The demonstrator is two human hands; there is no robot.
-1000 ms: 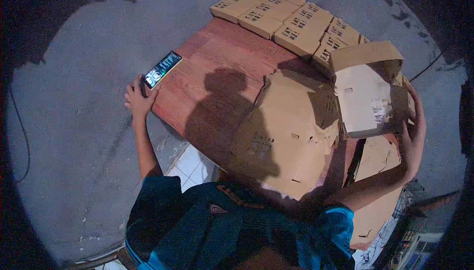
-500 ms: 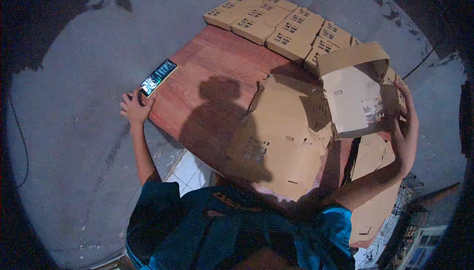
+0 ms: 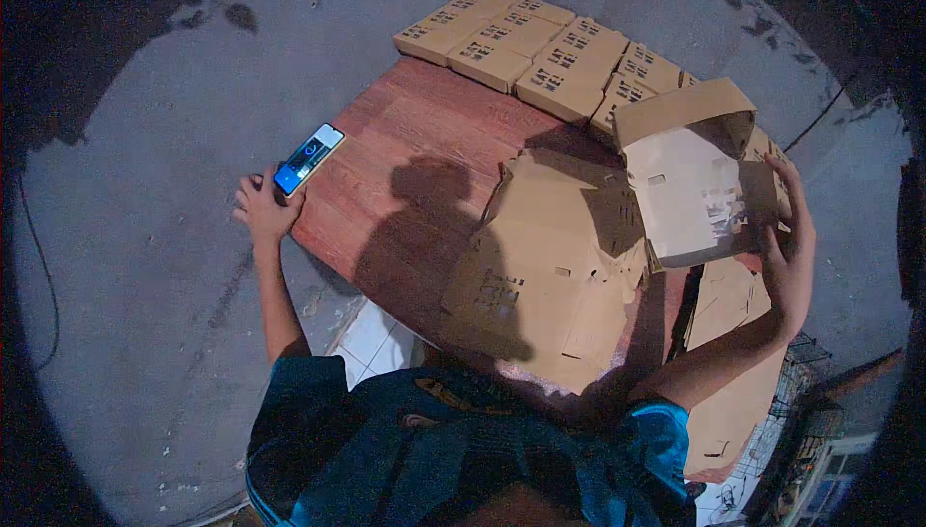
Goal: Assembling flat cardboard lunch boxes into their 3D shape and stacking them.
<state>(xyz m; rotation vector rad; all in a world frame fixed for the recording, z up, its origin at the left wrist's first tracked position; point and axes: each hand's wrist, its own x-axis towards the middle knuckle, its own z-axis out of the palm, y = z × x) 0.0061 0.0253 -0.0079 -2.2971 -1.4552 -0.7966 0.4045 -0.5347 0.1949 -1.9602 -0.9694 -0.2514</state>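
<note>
At the left corner of the table, a phone [image 3: 311, 158] lies with its screen lit. My left hand [image 3: 265, 207] is at the phone's lower end, its fingers spread and the thumb close to the edge. On the right, my right hand [image 3: 793, 238] grips the side wall of an open, partly folded cardboard box [image 3: 690, 189] with a pale inside. Part of that hand's grip is hidden by the box wall. Below and left of it, an unfolded cardboard box blank [image 3: 540, 257] with dark print lies on the table, partly in my shadow.
Several closed brown boxes [image 3: 574, 69] with dark print are lined up along the table's far edge. The reddish wood-look tabletop [image 3: 386, 112] shows at the left and middle. More flat cardboard [image 3: 728, 310] lies under my right forearm. A wire rack [image 3: 805, 373] stands at the lower right.
The phone's screen has changed from dark with text to a brighter blue picture. The view has shifted slightly; my hands and the box hold almost the same places.
</note>
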